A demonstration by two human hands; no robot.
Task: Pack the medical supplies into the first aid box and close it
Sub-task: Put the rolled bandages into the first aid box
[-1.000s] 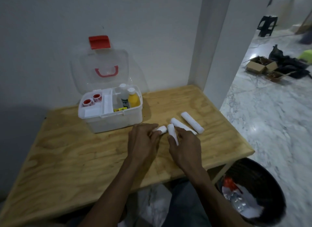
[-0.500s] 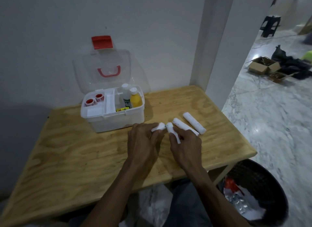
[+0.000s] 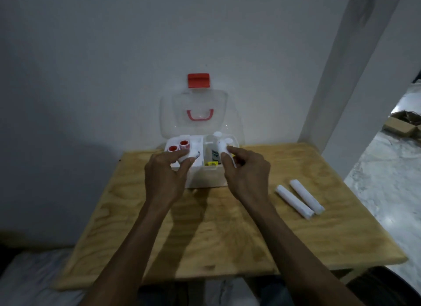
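Observation:
The white first aid box (image 3: 205,180) stands open at the back of the wooden table, its clear lid (image 3: 194,114) with red handle and red latch leaning on the wall. Two red-cored tape rolls (image 3: 178,146) sit in its left tray. My left hand (image 3: 166,169) holds a short white bandage roll (image 3: 189,156) over the left tray. My right hand (image 3: 246,171) grips a longer white bandage roll (image 3: 224,149) above the right compartment. Two more white bandage rolls (image 3: 299,201) lie side by side on the table to the right.
The wooden table (image 3: 205,232) stands against a white wall, with a pillar at the right rear. Marble floor and cardboard boxes (image 3: 398,125) show at far right. A dark bin edge (image 3: 387,285) sits under the table's right corner.
Both hands lifted a bandage roll each from the table and carried them back over the open box. The head view turned left, so the box now sits centre.

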